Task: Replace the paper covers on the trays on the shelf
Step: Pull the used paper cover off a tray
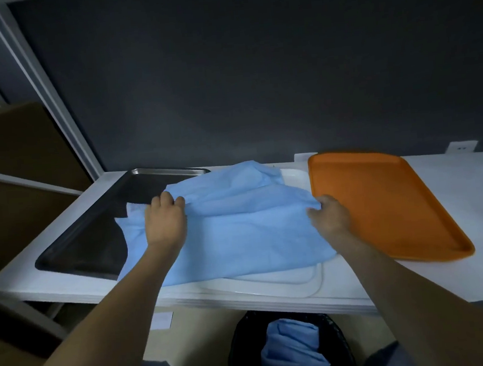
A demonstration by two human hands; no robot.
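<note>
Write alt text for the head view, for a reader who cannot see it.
The left hand and right hand grip a blue paper cover over a white tray on a shelf, between a metal tray and an orange tray.

Atop middle tray (320,281), paper cover (232,230)
</note>
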